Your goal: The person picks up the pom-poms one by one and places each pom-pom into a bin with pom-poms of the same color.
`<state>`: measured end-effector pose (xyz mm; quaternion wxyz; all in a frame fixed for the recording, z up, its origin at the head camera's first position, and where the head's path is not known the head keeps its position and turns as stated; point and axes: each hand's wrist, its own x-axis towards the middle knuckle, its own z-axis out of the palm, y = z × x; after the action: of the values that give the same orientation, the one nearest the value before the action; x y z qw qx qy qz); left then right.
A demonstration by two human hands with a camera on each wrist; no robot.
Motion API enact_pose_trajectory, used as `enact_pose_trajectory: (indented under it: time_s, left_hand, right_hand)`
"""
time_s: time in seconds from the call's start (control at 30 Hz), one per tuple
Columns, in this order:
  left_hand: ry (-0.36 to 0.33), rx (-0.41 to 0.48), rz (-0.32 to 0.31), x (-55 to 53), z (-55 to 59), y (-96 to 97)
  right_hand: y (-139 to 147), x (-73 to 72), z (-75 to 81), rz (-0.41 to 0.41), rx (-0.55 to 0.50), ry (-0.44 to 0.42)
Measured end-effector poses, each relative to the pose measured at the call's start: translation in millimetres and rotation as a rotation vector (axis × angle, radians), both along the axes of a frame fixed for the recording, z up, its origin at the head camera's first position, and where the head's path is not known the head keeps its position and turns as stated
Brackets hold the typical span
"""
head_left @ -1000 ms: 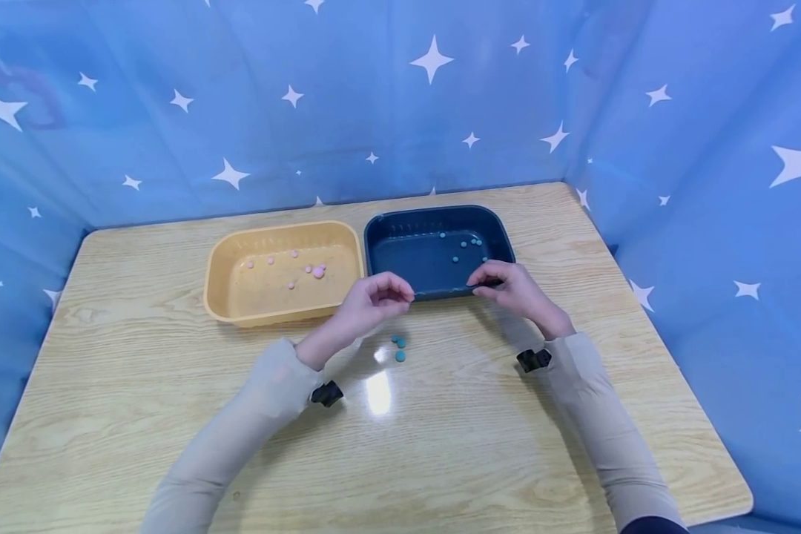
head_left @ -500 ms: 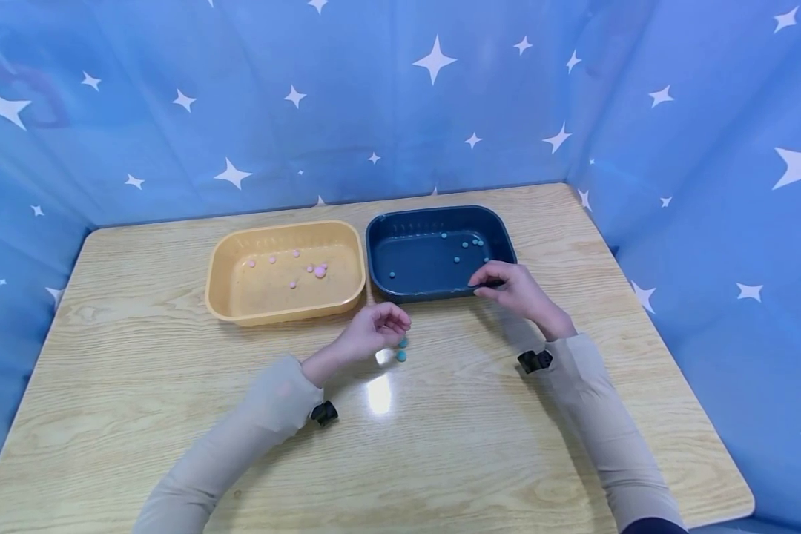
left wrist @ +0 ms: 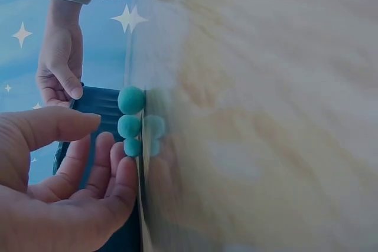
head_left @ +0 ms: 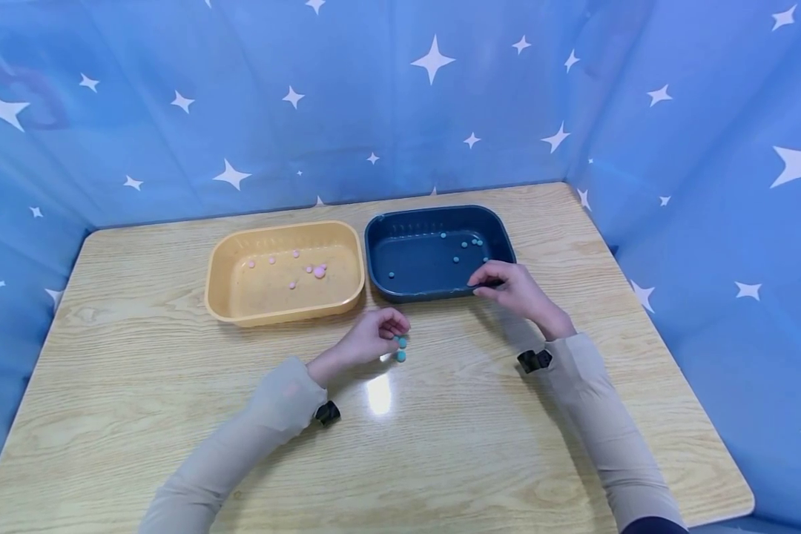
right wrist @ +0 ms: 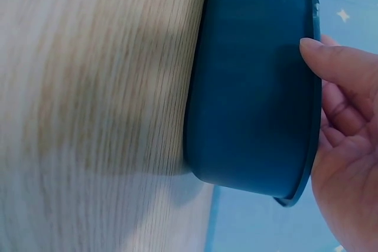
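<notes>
The left hand point(head_left: 367, 337), unclenched, is coming down beside teal balls point(left wrist: 129, 126); the right hand point(head_left: 521, 291) is pinching the navy tray point(head_left: 423, 265) (yellow tray point(head_left: 263, 295) alongside); starry curtain point(head_left: 347, 89) is backing the table point(head_left: 474, 445).

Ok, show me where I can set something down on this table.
Bare tabletop lies left of the yellow tray, right of the navy tray, and between the left sleeve and right sleeve. It's crowded just before the navy tray: the left grip is beside three teal pom-poms there, and the right grip holds that tray. The trays nearly touch.
</notes>
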<state>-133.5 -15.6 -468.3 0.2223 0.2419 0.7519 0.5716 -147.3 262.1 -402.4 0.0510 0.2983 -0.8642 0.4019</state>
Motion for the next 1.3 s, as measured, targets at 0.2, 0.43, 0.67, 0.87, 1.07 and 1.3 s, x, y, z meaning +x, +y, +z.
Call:
enact_pose_trajectory:
  time_s: [0.2,0.43,0.67,0.87,1.07,1.3]
  left_hand:
    - [0.007,-0.075,0.017,-0.3,-0.3,3.1]
    - [0.212,-0.19,0.007,0.5,1.2,10.0]
    - [0.284,-0.213,0.004,1.4,2.4,11.0]
    - [0.235,-0.216,0.009,0.1,1.5,10.7]
    - [0.195,-0.222,0.014,-2.4,1.9,9.5]
    - [0.134,-0.213,0.034,-0.9,9.0,6.8]
  right_hand:
    - [0,-0.1,-0.1,-0.002,0.003,0.0]
    - [0,0.5,-1.0,-0.002,0.0,-0.002]
    - [0,0.6,-0.4,0.006,-0.015,-0.002]
    - [0,0.9,-0.2,0.004,-0.012,0.0]
    - [0,0.5,-0.6,-0.004,-0.003,0.006]
    - [-1,0.7,0.8,0.002,-0.002,0.005]
